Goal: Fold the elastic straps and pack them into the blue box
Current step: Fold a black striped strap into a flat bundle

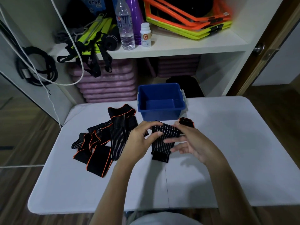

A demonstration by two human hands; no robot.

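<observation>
A black elastic strap with thin white stripes (164,140) is partly folded and held above the white table (227,159), its lower end hanging toward the tabletop. My left hand (139,140) pinches its left edge with thumb and fingers. My right hand (190,143) grips its right side, fingers spread beneath. A loose pile of black straps with orange edging (105,140) lies to the left. The blue box (160,101) stands empty at the table's far edge, just beyond my hands. A small black piece with orange trim (186,122) lies right of the box.
Behind the table stands a white shelf (178,47) carrying a water bottle (125,25), a purple bottle, a white pill jar (145,35) and neon frames. Pink stacked bins (107,85) sit underneath. Cables (37,67) hang at the left. A wooden door (267,51) is at the right.
</observation>
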